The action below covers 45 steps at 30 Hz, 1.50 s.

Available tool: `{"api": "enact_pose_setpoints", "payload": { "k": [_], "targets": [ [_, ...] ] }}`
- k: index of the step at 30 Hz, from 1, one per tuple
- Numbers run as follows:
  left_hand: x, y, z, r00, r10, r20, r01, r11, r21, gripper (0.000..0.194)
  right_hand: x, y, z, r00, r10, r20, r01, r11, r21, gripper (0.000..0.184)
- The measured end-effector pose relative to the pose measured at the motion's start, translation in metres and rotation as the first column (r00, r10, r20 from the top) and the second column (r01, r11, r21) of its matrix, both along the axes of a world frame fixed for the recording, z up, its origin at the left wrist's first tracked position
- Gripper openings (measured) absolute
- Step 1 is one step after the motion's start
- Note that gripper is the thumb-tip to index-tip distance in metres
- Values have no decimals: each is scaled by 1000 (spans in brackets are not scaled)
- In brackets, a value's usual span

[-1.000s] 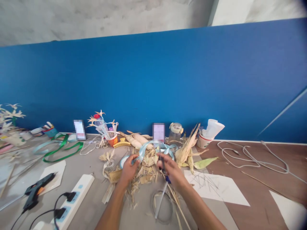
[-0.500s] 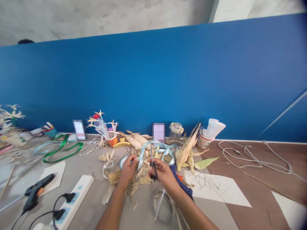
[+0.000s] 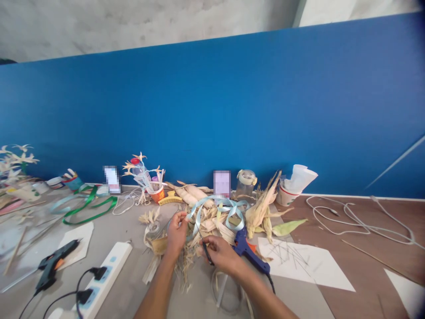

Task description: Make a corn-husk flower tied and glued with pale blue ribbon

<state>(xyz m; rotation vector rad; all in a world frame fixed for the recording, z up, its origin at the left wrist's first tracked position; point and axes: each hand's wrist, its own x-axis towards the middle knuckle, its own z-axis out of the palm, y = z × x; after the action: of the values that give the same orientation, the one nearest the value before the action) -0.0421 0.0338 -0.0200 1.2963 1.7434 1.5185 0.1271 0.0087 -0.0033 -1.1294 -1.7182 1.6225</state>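
My left hand (image 3: 175,234) pinches the end of a light blue ribbon (image 3: 217,207) that loops over a heap of dried corn husks (image 3: 207,226). Just right of it, my right hand (image 3: 221,254) is closed on small dark scissors (image 3: 205,249), with the blades pointing up toward the ribbon near my left fingers. A blue glue gun (image 3: 249,254) lies on the table directly behind my right hand.
A black glue gun (image 3: 53,263) and a white power strip (image 3: 99,279) lie at the front left. A green ribbon (image 3: 88,207), cups, a jar (image 3: 245,182), a white sheet (image 3: 303,261) and a white cable (image 3: 358,221) lie around. A blue partition stands behind.
My right hand has moved left and toward me with the scissors, uncovering the blue glue gun. My left hand has kept its hold on the ribbon.
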Motion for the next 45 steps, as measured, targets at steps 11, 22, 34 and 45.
{"api": "enact_pose_setpoints", "payload": {
  "k": [11, 22, 34, 45],
  "targets": [
    [8, -4, 6, 1000, 12, -8, -12, 1000, 17, 34, -9, 5, 3, 969, -77, 237, 22, 973, 228, 18],
    [7, -6, 2, 999, -49, -17, 50, 998, 25, 28, -10, 6, -5, 1000, -15, 12, 14, 994, 104, 19],
    [-6, -10, 18, 849, -403, 342, 435, 900, -22, 61, 0, 7, -10, 945, 115, -306, -153, 983, -103, 43],
    [-17, -18, 22, 671, -520, 529, 576, 814, 69, 49, 16, 7, -2, 892, 296, -341, -348, 932, -102, 48]
  ]
}}
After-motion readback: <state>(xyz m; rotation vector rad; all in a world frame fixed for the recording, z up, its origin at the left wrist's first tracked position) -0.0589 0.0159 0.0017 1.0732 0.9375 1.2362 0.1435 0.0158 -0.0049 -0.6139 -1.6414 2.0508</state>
